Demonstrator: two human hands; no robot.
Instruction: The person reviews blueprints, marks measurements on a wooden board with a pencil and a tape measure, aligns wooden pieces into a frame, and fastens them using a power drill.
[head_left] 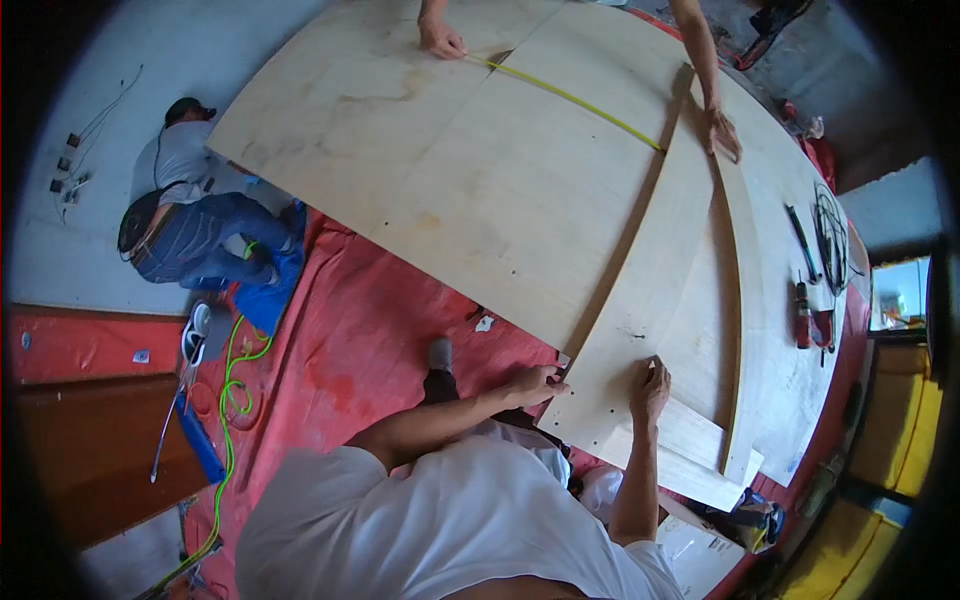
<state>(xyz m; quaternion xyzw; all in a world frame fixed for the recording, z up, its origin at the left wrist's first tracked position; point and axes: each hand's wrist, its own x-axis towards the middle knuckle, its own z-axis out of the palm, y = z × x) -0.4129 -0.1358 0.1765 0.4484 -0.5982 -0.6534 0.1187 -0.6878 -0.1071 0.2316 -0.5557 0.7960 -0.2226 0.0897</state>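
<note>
Two hands of the wearer are in view. The left hand point(540, 386) is bent against the left edge of one wide plank point(645, 290) near its near end; whether it grips cannot be told. The right hand point(650, 390), at 3 o'clock from the left, sits with curled fingers on the plank's upper face — any pinched item is too small to confirm.

The plank lies atop the large plywood surface point(440, 180), its long axis running from 7 o'clock to 1 o'clock, far end pointing to 1. One narrow strip point(742, 330) lies at 3 o'clock from the right hand, roughly 12-to-6.

Two hands of a co-worker show: one point(442, 40) at 11 o'clock, at the end of one yellow tape point(575, 97) running toward 4 o'clock to the plank; one point(722, 135) near 12, by the strip's far end.

Toward 2 o'clock: one hammer point(803, 243), one drill point(803, 316), one coiled cable point(830, 225). At 10 — one crouching person point(180, 165).
</note>
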